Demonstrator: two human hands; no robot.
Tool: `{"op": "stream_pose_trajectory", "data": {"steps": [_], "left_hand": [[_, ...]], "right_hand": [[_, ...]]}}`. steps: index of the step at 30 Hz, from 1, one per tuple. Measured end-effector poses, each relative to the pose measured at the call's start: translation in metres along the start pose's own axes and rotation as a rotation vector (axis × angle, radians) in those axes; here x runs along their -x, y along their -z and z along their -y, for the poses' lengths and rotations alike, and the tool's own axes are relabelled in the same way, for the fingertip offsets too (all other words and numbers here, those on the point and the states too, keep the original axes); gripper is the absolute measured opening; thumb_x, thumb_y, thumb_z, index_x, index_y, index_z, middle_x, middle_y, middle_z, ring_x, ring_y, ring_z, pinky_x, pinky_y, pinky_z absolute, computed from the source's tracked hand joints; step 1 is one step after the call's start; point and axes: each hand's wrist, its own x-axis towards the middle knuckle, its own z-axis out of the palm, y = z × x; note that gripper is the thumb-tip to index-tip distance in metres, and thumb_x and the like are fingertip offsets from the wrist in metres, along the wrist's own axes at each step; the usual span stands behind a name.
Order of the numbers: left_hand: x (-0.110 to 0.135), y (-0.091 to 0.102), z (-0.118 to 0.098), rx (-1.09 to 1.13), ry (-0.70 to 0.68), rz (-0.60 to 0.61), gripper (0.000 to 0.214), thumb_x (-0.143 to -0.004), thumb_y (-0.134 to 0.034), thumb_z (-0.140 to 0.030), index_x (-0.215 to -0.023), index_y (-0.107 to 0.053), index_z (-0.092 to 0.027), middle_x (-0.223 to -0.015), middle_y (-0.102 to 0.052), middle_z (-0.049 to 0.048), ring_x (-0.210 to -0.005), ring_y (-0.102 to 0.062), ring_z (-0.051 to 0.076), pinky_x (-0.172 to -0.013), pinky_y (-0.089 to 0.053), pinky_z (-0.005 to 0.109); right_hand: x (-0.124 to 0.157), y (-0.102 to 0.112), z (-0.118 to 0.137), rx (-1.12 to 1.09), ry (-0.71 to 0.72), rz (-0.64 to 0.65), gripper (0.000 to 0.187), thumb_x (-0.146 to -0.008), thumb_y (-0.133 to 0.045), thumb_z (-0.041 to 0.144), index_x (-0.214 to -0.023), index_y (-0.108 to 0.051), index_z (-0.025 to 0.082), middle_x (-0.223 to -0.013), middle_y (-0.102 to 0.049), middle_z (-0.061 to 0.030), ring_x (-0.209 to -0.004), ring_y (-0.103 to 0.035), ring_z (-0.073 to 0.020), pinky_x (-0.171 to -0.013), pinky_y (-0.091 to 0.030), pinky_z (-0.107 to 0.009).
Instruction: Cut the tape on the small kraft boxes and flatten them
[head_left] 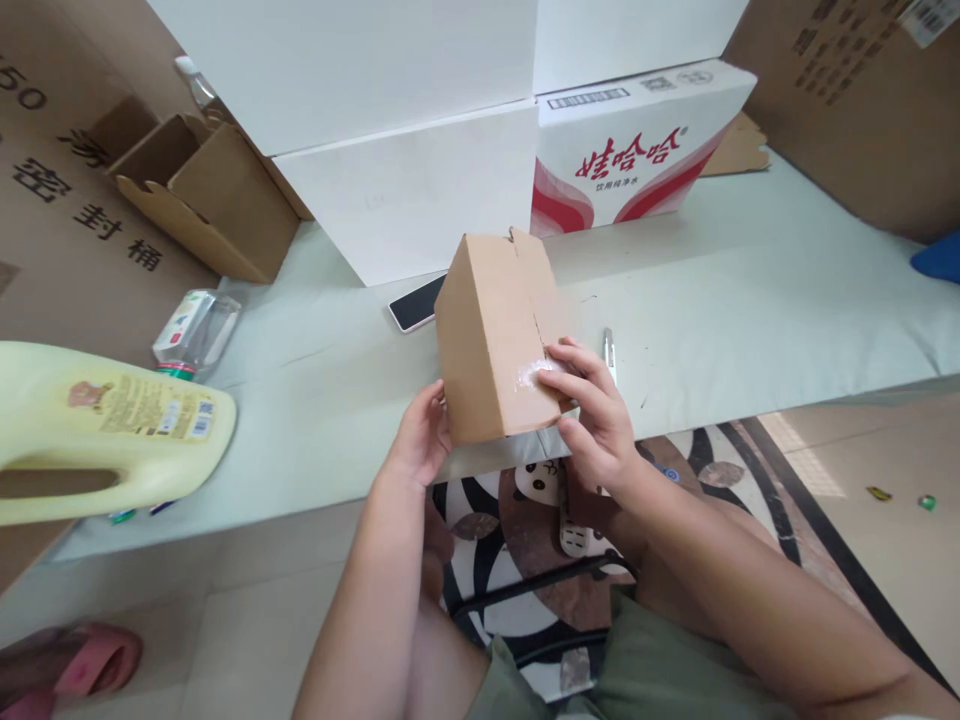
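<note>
A small brown cardboard box (487, 330) is tilted between my two hands at the table's near edge. My left hand (420, 440) grips its lower left side, with some fingers hidden behind it. On the right, my right hand (600, 425) holds the near right corner, its fingers curved over the face by a piece of clear tape (529, 375). A seam runs along that face. Partly covered by the box, a phone (415, 304) lies on the table. Just beyond my right hand is a slim silvery tool (608, 348), too small to name surely.
White cartons (420, 190) and a red-and-white water carton (630, 150) stand at the back. On the left are an open cardboard box (225, 200), a clear bottle (206, 330) and a large yellow jug (165, 430). Pale green cloth (787, 290) covers the table.
</note>
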Motion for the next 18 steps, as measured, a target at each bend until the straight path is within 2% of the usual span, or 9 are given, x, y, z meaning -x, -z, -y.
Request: {"op": "stream_pose_trajectory", "data": {"steps": [3,8,13,16,18], "left_hand": [[0.002,0.000,0.003,-0.049,0.022,0.083,0.052,-0.089,-0.062,-0.055,-0.128,-0.064,-0.022,-0.110,-0.079,0.0104,-0.096,-0.077,0.028,-0.080,-0.063,0.040],[0.005,-0.004,0.010,-0.041,0.004,0.117,0.066,-0.092,-0.051,-0.067,-0.142,-0.058,-0.024,-0.126,-0.076,0.0117,-0.109,-0.075,0.031,-0.090,-0.061,0.043],[0.006,-0.011,0.012,-0.153,0.097,0.069,0.061,-0.097,-0.044,-0.066,-0.138,-0.063,-0.025,-0.123,-0.078,0.0126,-0.098,-0.077,0.030,-0.076,-0.059,0.037],[0.002,-0.012,0.016,-0.207,0.111,0.019,0.060,-0.098,-0.043,-0.067,-0.134,-0.066,-0.025,-0.119,-0.079,0.0135,-0.096,-0.077,0.030,-0.079,-0.059,0.039],[-0.004,-0.007,0.019,-0.271,0.065,-0.033,0.061,-0.097,-0.045,-0.069,-0.132,-0.066,-0.023,-0.113,-0.079,0.0143,-0.094,-0.077,0.031,-0.082,-0.060,0.043]], "right_hand": [[-0.003,0.005,0.002,0.016,0.011,-0.005,0.037,-0.102,-0.050,0.044,-0.133,-0.071,0.037,-0.141,-0.066,-0.0071,-0.143,-0.057,-0.0322,-0.122,-0.046,-0.063],[-0.006,0.011,0.011,0.036,0.018,-0.068,0.036,-0.102,-0.048,0.044,-0.117,-0.079,0.034,-0.129,-0.074,-0.0079,-0.132,-0.065,-0.0328,-0.116,-0.052,-0.063],[-0.007,0.009,0.011,-0.020,0.027,-0.061,0.029,-0.100,-0.056,0.032,-0.113,-0.081,0.035,-0.123,-0.076,-0.0071,-0.125,-0.069,-0.0294,-0.112,-0.056,-0.059],[-0.006,0.008,0.008,0.003,-0.032,-0.032,0.027,-0.099,-0.057,0.029,-0.109,-0.082,0.033,-0.121,-0.077,-0.0074,-0.124,-0.069,-0.0294,-0.112,-0.056,-0.058],[-0.006,0.009,0.007,0.015,-0.057,-0.026,0.027,-0.098,-0.057,0.028,-0.106,-0.083,0.032,-0.120,-0.078,-0.0076,-0.124,-0.069,-0.0291,-0.112,-0.057,-0.058]]}}
